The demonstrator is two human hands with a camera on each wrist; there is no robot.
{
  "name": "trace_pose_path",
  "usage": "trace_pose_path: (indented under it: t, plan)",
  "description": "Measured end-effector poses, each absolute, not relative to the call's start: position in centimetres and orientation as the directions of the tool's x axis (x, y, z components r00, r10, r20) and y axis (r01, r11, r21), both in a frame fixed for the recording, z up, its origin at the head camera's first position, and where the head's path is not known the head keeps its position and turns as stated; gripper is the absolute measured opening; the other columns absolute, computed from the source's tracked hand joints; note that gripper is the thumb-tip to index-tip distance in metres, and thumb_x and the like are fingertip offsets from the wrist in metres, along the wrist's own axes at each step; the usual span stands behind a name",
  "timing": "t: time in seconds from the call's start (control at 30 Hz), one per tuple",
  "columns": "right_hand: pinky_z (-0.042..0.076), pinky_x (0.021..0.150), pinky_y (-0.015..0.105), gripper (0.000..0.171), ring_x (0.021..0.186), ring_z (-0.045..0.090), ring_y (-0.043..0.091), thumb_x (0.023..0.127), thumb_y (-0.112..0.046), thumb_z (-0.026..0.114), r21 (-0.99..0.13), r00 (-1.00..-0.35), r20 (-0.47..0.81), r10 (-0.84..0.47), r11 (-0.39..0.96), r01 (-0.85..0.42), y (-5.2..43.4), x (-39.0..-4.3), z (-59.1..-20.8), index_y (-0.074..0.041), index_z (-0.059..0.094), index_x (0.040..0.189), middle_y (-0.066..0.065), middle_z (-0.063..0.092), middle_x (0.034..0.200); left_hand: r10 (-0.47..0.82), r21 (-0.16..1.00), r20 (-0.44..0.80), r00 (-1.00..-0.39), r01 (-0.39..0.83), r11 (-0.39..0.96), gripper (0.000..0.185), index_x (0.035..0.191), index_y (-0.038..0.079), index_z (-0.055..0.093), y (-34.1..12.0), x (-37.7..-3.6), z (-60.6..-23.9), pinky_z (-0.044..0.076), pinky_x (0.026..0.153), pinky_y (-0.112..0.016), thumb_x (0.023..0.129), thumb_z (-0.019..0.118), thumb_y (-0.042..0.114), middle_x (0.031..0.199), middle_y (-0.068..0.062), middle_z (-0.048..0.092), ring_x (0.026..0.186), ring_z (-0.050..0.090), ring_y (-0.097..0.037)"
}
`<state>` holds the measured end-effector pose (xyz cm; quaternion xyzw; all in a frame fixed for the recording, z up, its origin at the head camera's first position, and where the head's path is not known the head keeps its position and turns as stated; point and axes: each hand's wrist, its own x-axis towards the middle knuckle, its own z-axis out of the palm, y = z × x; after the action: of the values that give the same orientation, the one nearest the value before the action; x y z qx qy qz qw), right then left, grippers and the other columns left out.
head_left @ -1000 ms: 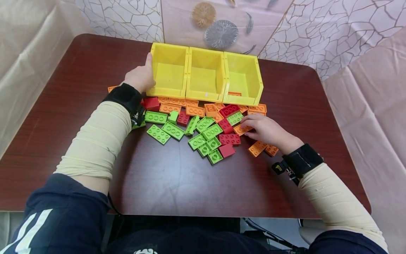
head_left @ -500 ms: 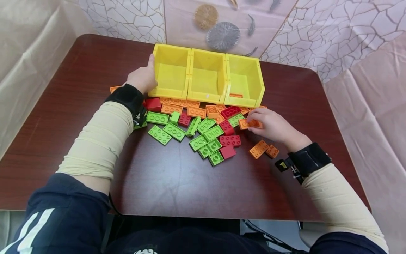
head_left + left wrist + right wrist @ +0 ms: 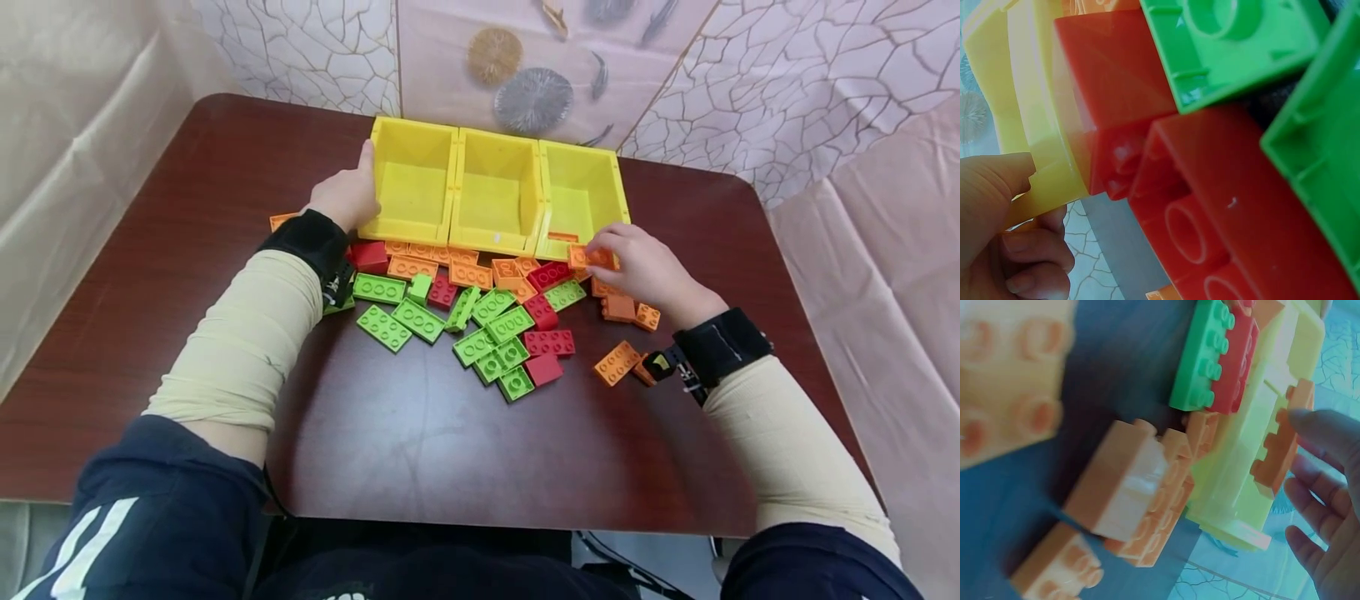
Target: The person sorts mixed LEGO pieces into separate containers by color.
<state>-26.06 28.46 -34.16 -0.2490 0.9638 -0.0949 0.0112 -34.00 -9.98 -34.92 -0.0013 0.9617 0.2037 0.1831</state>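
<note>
Your right hand (image 3: 637,271) pinches an orange brick (image 3: 592,257) at the right bin's (image 3: 581,200) front lip, so a low release may bounce it back onto the counter (image 3: 420,433), though your left hand (image 3: 347,196) grips the bins.

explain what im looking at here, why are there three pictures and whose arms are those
No machine here: a person works with bare hands, wearing three cameras. The wide picture comes from the head, looking down at a brown table. The two close-ups come from the wrists. On the table stand three yellow bins in a row, with loose green, red and orange bricks in front. The left hand holds the outer wall of the left bin. The right hand has a pinching grip on an orange brick at the right bin's front edge.
</note>
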Motion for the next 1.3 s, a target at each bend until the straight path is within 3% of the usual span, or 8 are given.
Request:
trace_pose_path:
  t: [0.2, 0.53, 1.03, 1.3]
  plan:
    - [0.043, 0.082, 0.046, 0.029, 0.094, 0.050, 0.031, 0.087, -0.018, 0.066, -0.150, -0.901, 0.006, -0.433, 0.891, -0.429, 27.1, -29.2, -34.3, 0.000, 0.062, 0.109, 0.016, 0.053, 0.106, 0.070, 0.398, -0.358, -0.931, -0.084, 0.914, 0.087, 0.144, 0.023, -0.025, -10.3, -33.6, -35.4, 0.041, 0.087, -0.043, 0.096, 0.048, 0.024, 0.102, -0.018, 0.046, 0.092, 0.049, -0.034]
    - [0.042, 0.084, 0.045, 0.028, 0.096, 0.051, 0.031, 0.088, -0.019, 0.064, -0.128, -0.922, -0.089, -0.378, 0.922, -0.366, 25.2, -33.1, -35.6, 0.001, 0.064, 0.106, 0.017, 0.052, 0.106, 0.098, 0.392, -0.348, -0.932, -0.050, 0.918, 0.090, 0.145, 0.020, -0.023, -10.2, -33.7, -36.2, 0.041, 0.084, -0.043, 0.094, 0.051, 0.019, 0.102, -0.019, 0.049, 0.091, 0.050, -0.035]
    - [0.039, 0.089, 0.045, 0.022, 0.098, 0.052, 0.034, 0.087, -0.014, 0.064, -0.172, -0.864, -0.144, -0.483, 0.872, -0.459, 25.5, -35.4, -36.5, 0.004, 0.068, 0.098, 0.020, 0.062, 0.101, 0.077, 0.379, -0.337, -0.938, -0.060, 0.924, 0.091, 0.144, 0.022, -0.024, -9.9, -34.0, -35.3, 0.041, 0.086, -0.043, 0.095, 0.051, 0.020, 0.104, -0.018, 0.048, 0.093, 0.049, -0.034]
    - [0.036, 0.096, 0.047, 0.026, 0.111, 0.049, 0.038, 0.094, -0.009, 0.051, -0.246, -0.870, -0.188, -0.455, 0.879, -0.407, 25.6, -35.6, -36.7, 0.008, 0.063, 0.109, 0.025, 0.057, 0.114, 0.073, 0.364, -0.338, -0.938, -0.058, 0.929, 0.090, 0.144, 0.020, -0.026, -10.0, -34.1, -35.1, 0.040, 0.083, -0.041, 0.095, 0.050, 0.018, 0.102, -0.018, 0.048, 0.092, 0.049, -0.033]
